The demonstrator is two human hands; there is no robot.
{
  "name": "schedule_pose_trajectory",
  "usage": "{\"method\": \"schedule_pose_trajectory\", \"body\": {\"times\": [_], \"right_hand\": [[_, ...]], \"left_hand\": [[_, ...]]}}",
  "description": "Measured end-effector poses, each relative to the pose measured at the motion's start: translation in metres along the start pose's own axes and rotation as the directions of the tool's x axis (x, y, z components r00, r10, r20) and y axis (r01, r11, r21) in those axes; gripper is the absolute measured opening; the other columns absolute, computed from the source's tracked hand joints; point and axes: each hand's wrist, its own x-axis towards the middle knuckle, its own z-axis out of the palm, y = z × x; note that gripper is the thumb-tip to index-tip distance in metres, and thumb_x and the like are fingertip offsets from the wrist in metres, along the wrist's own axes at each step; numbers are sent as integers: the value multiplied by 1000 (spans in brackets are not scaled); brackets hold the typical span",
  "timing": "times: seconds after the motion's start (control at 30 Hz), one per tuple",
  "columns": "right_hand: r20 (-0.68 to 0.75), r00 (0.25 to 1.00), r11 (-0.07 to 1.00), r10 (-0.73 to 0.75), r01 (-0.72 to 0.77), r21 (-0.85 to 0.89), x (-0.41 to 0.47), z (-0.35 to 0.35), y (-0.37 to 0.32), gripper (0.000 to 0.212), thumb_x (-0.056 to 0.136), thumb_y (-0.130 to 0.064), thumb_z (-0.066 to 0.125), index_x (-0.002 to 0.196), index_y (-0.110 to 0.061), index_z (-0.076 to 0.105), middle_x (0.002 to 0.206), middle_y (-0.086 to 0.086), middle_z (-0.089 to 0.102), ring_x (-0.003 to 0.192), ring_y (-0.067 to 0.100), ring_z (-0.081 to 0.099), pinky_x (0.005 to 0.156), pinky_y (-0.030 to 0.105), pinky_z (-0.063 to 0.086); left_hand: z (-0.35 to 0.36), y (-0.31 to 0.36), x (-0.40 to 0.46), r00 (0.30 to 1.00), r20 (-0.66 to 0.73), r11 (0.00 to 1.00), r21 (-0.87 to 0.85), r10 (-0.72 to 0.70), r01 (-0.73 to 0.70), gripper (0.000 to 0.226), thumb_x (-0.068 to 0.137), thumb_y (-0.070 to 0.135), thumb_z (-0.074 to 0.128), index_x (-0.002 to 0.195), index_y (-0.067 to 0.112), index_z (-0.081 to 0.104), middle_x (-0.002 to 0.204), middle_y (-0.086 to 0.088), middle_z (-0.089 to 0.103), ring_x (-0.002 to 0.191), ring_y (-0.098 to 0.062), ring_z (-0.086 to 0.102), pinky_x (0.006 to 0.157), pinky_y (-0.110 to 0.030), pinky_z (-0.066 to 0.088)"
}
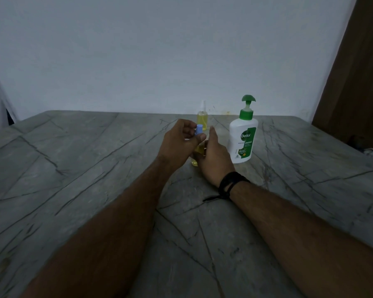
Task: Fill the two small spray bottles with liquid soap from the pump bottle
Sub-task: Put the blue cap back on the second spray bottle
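At centre frame, the left hand (pixel 181 140) pinches a blue cap (pixel 199 129) atop a small bottle (pixel 196 154) of yellow liquid, which the right hand (pixel 213 155) curls around. Right of it stands the pump bottle (pixel 242 136); behind, the other spray bottle (pixel 202 117) looks filled and capped. Judging so, only capping remains.

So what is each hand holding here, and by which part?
Left hand pinches the blue cap atop the near spray bottle; right hand grips that bottle's body.

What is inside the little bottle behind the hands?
Yellow liquid fills most of the far bottle, under its clear cap. Its bottom is hidden behind the left hand fingers.
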Motion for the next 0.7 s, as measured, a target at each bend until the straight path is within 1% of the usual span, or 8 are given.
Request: {"method": "schedule_pose_trajectory", "body": {"times": [0.13,0.27,0.33,0.37,0.43,0.47,0.57,0.7], "right_hand": [[-2,1000,1000,-8,8,20,-1,-1,1,91,97,-27,63,160,-11,-1,136,16,62,120,29,61,98,34,47],[-14,1000,1000,-16,16,19,-1,1,3,90,97,-29,64,160,-12,1,136,16,62,120,29,62,99,36,48],[-23,999,1000,-23,24,16,0,2,5,88,96,-24,63,160,-12,3,129,15,65,115,29,64,94,34,49],[-24,999,1000,-25,26,15,0,2,5,88,95,-18,63,160,-12,4,124,15,67,111,30,65,92,34,49],[-15,1000,1000,-28,28,7,0,2,7,89,91,-8,62,160,-12,5,118,15,67,107,31,64,89,35,50],[-11,999,1000,-31,31,3,-1,2,7,90,89,-6,61,160,-12,6,119,15,66,107,31,64,89,35,50],[-28,998,999,-47,48,13,-1,2,7,92,86,-5,64,160,-14,9,128,14,61,113,29,61,92,31,47],[-50,997,998,-64,64,-8,-6,3,5,98,84,-11,71,159,-13,8,141,15,49,128,30,50,107,37,43]], "left_hand": [[2,-4,-2,997,72,999,34,-19,16,33,86,30,73,115,16,64,104,4,67,85,-1,58,62,1,39],[1,-3,-2,996,92,998,68,-3,-3,37,89,31,70,122,15,65,112,2,69,96,-8,63,71,-6,41],[1,-5,-5,993,115,996,83,3,-12,35,90,32,68,120,16,65,112,1,68,95,-10,64,74,-16,48],[2,-8,-6,991,132,995,98,3,-16,32,89,33,68,116,16,66,109,0,68,93,-12,64,77,-24,52],[3,-14,-8,985,171,988,153,-14,-12,29,87,34,68,110,17,66,104,-1,66,89,-15,64,82,-38,53],[3,-16,-8,983,182,985,173,-26,-6,29,85,35,68,109,18,65,102,0,65,88,-15,63,82,-39,53],[1,-18,-7,979,204,980,199,-29,-12,34,84,36,70,113,20,64,104,1,62,88,-13,59,78,-30,48],[-1,-20,-7,976,214,977,212,-47,1,39,83,37,71,117,21,63,105,0,62,95,-15,58,84,-32,47]]}}
